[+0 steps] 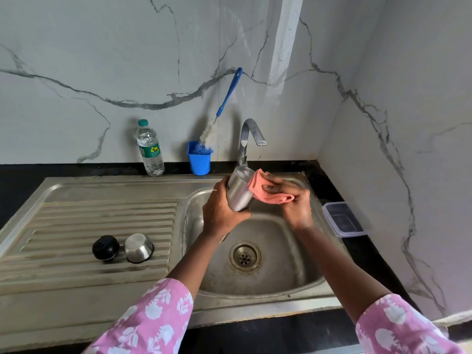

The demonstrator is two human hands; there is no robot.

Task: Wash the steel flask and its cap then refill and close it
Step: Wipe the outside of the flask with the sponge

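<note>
Steel flask (238, 190) over sink (255, 290), long axis tilted away. Left hand (221, 209) grips its lower body; right hand (291, 200) presses pink cloth (265, 190) against its right flank.

White, grey-veined marble walls (89, 42) meet in a corner above the black surface (23, 172); a light streak (284, 42) crosses the back wall.

The left sleeve (153, 320) and right sleeve (403, 328) are pink, printed with white flowers and leaves (loosely cut), ending partway along bare forearms.
</note>
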